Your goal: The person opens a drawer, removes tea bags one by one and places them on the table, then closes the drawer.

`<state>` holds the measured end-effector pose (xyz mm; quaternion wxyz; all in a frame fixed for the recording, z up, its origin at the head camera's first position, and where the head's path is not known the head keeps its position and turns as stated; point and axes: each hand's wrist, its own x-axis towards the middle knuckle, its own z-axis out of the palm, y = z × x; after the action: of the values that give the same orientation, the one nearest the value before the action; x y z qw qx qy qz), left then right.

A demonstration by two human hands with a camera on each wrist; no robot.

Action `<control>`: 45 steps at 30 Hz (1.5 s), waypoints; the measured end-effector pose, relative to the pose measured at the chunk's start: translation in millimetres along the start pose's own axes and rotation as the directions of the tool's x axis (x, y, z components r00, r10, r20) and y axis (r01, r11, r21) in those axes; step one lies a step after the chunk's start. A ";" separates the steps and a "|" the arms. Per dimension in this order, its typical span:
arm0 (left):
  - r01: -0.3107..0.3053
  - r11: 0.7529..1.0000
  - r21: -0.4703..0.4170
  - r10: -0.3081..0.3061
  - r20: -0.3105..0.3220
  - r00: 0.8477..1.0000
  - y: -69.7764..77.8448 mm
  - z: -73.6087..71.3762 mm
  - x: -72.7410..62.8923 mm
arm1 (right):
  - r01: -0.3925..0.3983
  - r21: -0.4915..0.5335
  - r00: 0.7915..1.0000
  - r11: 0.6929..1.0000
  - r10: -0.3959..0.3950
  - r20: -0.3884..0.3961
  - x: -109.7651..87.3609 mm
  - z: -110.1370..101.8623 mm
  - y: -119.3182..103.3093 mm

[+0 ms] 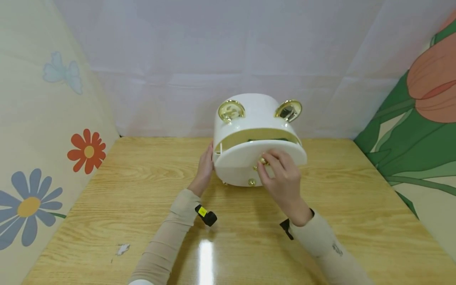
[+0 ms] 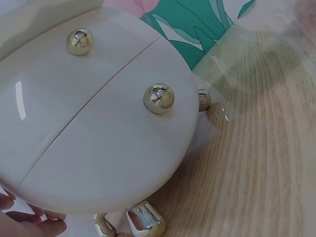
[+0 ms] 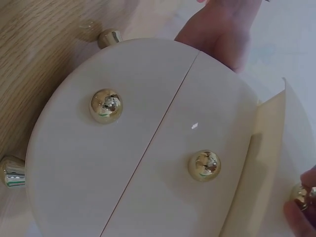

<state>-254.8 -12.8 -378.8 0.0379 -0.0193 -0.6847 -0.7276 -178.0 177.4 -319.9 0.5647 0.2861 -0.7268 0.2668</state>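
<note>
A white rounded box (image 1: 258,105) with two gold ear-shaped pieces stands on the table. Its upper front panel (image 1: 233,158) is tipped outward at the top, baring a gap with something dark green (image 1: 267,139) inside. Thumb and fingers of my right hand (image 1: 285,178) pinch the small gold knob (image 1: 263,160) on that panel. My left hand (image 1: 204,168) rests against the box's left side, partly hidden by it. In the right wrist view, two more gold knobs, a lower knob (image 3: 106,106) and a middle knob (image 3: 204,165), sit either side of a thin seam.
The box stands on short gold feet (image 2: 147,219) on a wood-grain table (image 1: 142,174). A pale cloth wall (image 1: 171,75) rises behind it. Flower-printed panels flank the table, with a red flower (image 1: 87,152) on the left and tulips (image 1: 432,79) on the right.
</note>
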 end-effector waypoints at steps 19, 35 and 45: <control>-0.014 1.000 -0.010 0.014 0.008 1.000 1.2 0.1 -1.7 | 0.026 0.017 0.999 1.000 -0.026 -0.025 -3.0 -18.1 -12.4; -0.016 1.000 -0.008 0.016 0.008 1.000 -0.5 1.0 -1.0 | 0.070 0.013 0.997 0.997 -0.069 -0.042 -4.5 -28.2 -20.3; 0.003 1.000 -0.004 -0.003 -0.005 1.000 1.3 0.8 -1.7 | 0.091 0.033 0.995 0.995 -0.090 -0.052 -3.2 -32.0 -25.5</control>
<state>-253.0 -12.0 -377.7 0.0383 -0.0165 -0.6830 -0.7292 -137.6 182.8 -314.3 0.5890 0.3219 -0.6939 0.2607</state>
